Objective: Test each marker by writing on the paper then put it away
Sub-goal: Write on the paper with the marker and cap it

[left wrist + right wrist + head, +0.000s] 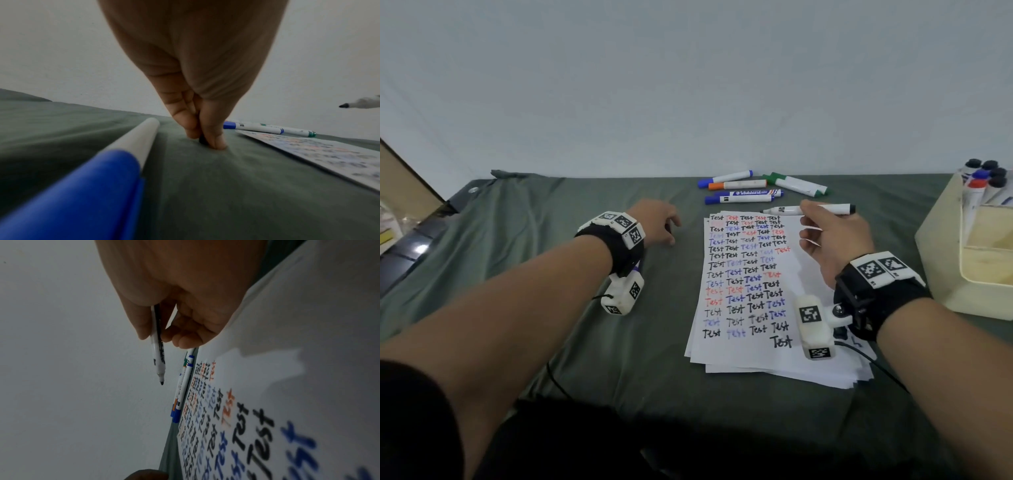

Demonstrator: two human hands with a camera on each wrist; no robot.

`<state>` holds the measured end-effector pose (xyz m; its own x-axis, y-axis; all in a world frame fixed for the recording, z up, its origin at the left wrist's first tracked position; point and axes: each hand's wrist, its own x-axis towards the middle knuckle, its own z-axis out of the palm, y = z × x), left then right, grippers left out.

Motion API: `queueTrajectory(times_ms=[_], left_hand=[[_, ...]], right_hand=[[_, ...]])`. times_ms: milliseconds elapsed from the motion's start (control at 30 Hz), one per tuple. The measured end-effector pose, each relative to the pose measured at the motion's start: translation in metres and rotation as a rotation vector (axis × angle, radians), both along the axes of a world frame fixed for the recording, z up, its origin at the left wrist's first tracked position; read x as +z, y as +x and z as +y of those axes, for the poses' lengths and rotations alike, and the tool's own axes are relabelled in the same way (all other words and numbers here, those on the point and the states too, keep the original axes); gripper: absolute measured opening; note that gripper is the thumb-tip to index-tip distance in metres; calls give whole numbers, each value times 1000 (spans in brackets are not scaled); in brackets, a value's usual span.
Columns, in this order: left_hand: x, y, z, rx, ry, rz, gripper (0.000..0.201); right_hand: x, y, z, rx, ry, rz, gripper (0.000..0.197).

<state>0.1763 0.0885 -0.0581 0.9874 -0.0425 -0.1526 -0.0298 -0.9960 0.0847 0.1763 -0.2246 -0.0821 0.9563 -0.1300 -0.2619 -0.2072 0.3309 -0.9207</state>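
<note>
Grey-green cloth [551,240] covers the table, with a pale wall behind. Items as I read them from my station:

Stack of paper [822,363], centre-right, top sheet filled with rows of "Test" in black, blue and red.

Black marker [784,210], uncapped, lying level just above the far edge of the paper with its tip to the left; my right hand [835,240] pinches its barrel between thumb and fingers.

My left hand [657,222], on the cloth left of the paper, fingertips [216,142] pinched on a small dark object [202,139]; I cannot tell what it is.

Loose markers [743,192], capped blue, orange and green, beyond the paper.

Cream bin [941,246], far right, holding upright markers.

Blue-capped marker [115,162], on the cloth beside my left wrist.
</note>
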Motion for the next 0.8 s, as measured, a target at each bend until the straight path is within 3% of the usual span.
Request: queueTrajectory(times_ms=[300, 433, 533, 667, 800], left_hand=[[-2, -4, 3, 33, -114, 27, 60], [5, -4, -14, -69, 50, -66, 69], [4, -4, -50, -172, 113, -141, 89], [-24, -10, -101, -162, 26, 84, 128], [-54, -13, -112, -139, 96, 308, 132]], right_hand=[[-9, 3, 0, -31, 138, 35, 14], [-9, 8, 1, -56, 238, 50, 16], [-12, 11, 3, -35, 237, 21, 11], [-19, 8, 3, 46, 122, -39, 6], [-23, 4, 0, 98, -21, -112, 21]])
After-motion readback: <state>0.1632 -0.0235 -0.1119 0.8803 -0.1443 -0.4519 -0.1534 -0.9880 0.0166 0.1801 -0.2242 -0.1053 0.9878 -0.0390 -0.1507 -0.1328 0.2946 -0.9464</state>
